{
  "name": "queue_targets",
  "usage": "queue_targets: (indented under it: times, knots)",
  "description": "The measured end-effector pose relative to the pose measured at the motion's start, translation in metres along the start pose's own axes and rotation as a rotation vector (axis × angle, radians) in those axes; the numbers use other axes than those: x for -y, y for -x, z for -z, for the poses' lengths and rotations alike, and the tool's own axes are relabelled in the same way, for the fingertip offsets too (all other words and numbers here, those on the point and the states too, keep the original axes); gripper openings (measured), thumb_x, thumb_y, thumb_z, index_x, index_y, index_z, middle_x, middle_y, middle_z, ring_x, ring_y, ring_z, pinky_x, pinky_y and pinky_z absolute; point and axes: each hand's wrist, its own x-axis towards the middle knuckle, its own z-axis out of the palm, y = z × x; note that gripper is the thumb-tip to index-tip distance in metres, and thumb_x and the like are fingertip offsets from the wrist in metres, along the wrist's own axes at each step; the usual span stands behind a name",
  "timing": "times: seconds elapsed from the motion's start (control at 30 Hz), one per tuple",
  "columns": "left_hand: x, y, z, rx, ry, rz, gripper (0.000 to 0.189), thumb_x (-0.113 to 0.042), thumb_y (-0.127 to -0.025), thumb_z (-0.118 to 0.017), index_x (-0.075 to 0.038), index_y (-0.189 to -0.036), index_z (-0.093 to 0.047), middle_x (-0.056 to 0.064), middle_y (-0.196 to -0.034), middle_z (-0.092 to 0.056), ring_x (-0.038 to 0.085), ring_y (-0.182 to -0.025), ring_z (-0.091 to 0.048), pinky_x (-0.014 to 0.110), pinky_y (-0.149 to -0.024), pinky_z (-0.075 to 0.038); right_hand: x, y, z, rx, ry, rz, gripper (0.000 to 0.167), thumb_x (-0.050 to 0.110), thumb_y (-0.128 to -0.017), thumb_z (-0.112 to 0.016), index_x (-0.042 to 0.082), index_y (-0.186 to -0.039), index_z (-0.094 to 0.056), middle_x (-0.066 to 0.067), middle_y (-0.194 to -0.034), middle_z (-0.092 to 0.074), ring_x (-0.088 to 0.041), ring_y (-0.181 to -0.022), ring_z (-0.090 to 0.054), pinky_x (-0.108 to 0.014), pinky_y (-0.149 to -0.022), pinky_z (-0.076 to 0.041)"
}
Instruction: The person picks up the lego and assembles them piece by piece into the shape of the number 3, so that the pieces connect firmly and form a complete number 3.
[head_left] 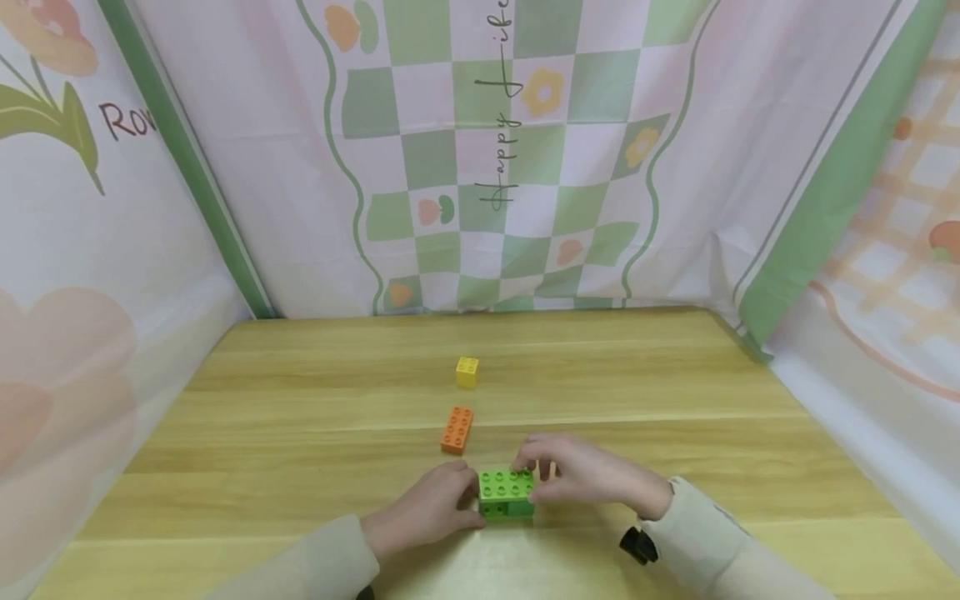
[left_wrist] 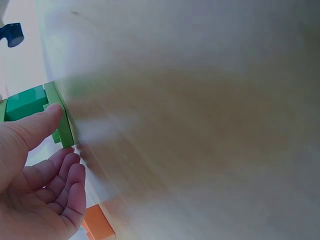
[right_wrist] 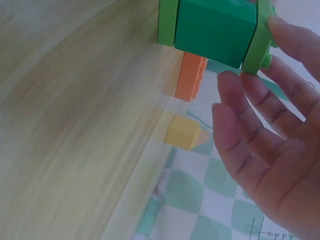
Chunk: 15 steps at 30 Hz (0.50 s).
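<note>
In front of me a light green upper plate (head_left: 495, 483) with studs sits over a dark green brick (right_wrist: 215, 31), which rests on a light green lower plate (left_wrist: 61, 120) on the table. My left hand (head_left: 427, 507) holds the lower plate at its left end between thumb and fingers. From the other side my right hand (head_left: 585, 472) pinches the right end of the upper plate; its thumb is at the near edge, its fingertips at the far one. The dark green brick stands toward the right, leaving a gap between the plates at the left.
An orange brick (head_left: 457, 430) lies on the wooden table (head_left: 300, 400) just beyond the green stack. Farther back is a small yellow brick (head_left: 467, 372). Printed curtains (head_left: 525, 158) enclose the table at the back and sides.
</note>
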Motion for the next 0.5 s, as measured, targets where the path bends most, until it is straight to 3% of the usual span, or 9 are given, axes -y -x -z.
queue_targets:
  times: [0.5]
  knots:
    - [-0.0017, 0.0003, -0.0001, -0.007, -0.009, -0.006, 0.028, -0.024, -0.072, -0.077, -0.008, -0.089, -0.062, -0.01, -0.073, -0.045, 0.004, -0.063, -0.043, 0.018, -0.058, -0.04, 0.001, -0.0009, -0.0019, 0.017, -0.025, -0.044, 0.024, 0.007, -0.075, -0.068, 0.014, -0.096, -0.061, 0.009, -0.094, -0.055, -0.009, -0.077, -0.054, -0.024, -0.065, -0.047]
